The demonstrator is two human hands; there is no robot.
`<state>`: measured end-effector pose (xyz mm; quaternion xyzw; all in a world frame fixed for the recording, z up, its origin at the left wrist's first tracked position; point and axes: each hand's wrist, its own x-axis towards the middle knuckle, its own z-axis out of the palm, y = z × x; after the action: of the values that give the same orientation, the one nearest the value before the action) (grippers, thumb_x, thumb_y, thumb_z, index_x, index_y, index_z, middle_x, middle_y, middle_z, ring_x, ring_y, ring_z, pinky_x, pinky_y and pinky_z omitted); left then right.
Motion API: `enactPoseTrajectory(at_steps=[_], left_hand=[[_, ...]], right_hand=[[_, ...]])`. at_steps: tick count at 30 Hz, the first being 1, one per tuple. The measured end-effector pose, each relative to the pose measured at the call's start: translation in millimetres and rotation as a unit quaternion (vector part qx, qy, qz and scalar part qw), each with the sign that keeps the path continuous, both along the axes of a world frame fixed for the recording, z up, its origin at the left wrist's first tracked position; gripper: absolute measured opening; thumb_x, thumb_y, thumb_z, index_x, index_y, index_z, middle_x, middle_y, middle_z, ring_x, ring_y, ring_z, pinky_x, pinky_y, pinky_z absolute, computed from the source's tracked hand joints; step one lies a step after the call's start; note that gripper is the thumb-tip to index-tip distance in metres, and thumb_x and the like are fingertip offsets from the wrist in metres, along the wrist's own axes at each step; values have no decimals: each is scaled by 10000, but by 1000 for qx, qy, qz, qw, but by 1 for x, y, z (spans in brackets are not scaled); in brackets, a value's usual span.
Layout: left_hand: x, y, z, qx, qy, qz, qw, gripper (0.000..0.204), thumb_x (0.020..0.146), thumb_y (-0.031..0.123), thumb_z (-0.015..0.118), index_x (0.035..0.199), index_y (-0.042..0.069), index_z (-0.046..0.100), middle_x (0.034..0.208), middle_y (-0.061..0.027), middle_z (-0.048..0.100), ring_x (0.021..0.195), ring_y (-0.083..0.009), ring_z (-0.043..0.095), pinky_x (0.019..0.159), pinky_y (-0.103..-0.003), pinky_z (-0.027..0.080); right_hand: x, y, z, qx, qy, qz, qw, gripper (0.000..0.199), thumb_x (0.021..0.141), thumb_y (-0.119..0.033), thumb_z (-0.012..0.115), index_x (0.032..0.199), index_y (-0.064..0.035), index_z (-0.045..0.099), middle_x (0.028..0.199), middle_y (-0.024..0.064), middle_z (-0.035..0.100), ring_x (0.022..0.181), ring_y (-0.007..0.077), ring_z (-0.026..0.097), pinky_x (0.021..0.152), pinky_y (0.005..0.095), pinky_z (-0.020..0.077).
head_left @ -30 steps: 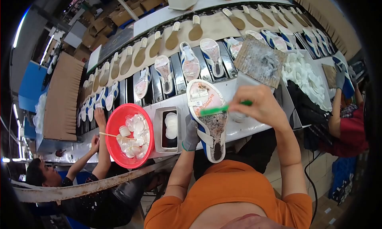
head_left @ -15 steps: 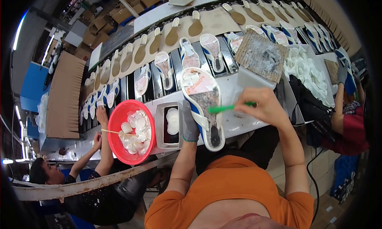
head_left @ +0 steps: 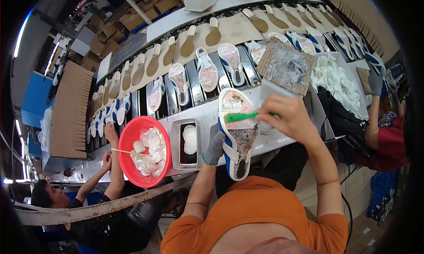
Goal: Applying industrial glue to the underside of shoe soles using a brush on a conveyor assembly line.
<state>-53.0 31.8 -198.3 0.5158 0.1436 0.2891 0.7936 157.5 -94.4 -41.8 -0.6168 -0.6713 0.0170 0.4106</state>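
Observation:
My left hand [head_left: 214,148], in a grey glove, grips a white-and-blue sandal [head_left: 241,141] by its side. The sandal is held underside up, its wide end away from me; a pink patch and a rough grey area show on it. My bare right hand [head_left: 286,116] is closed around a green-handled brush [head_left: 240,116]. The brush head lies over the pink part of the underside; whether its bristles touch cannot be made out. Just beyond, similar sandals [head_left: 206,73] lie underside up on the slatted conveyor.
Left of me are a red basin [head_left: 125,165] of white pieces with a stick and a grey box [head_left: 175,154]. A stained board [head_left: 287,65] rests on a container to the right, beside a bin of white pieces [head_left: 334,79]. Brown insoles [head_left: 188,41] line the conveyor. Co-workers sit at both sides.
The brush has passed from the grey middle of the underside to its pink wide part. The sandal has shifted slightly right and toward me, with my left hand still holding it.

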Motion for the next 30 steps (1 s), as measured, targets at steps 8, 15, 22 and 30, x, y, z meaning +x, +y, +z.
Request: enactPoseTrajectory(at_steps=[8, 15, 22, 30], left_hand=[[-13, 4, -23, 14, 8, 31, 999, 784, 900, 567, 568, 1421, 2, 415, 1393, -132, 501, 1221, -237, 533, 1026, -398, 460], [-15, 18, -27, -27, 11, 233, 972, 576, 1003, 410, 419, 1442, 38, 398, 1428, -104, 471, 1281, -225, 477, 1085, -387, 376], [0, 30, -21, 68, 176, 201, 961, 535, 1007, 418, 473, 1311, -19, 520, 1200, -105, 614, 1063, -202, 596, 955, -345, 458], [16, 20, -1, 209, 348, 187, 894, 503, 1001, 357, 511, 1220, -87, 599, 1062, -176, 684, 972, -237, 628, 870, -345, 467]], right_hand=[[0, -10, 6, -80, 44, 72, 993, 109, 808, -182, 742, 820, -87, 692, 801, 50, 655, 734, 258, 636, 629, 354, 481], [123, -67, 22, 73, 208, -163, 962, 185, 742, -135, 811, 869, -17, 746, 786, 41, 701, 751, 95, 618, 694, 257, 472], [250, -70, -73, -153, 140, -472, 857, 253, 658, -181, 849, 790, 3, 736, 777, 159, 723, 758, 269, 710, 710, 362, 531], [278, -45, -134, -236, 63, -561, 791, 340, 652, -185, 835, 903, 10, 713, 962, 254, 701, 934, 378, 687, 785, 467, 533]])
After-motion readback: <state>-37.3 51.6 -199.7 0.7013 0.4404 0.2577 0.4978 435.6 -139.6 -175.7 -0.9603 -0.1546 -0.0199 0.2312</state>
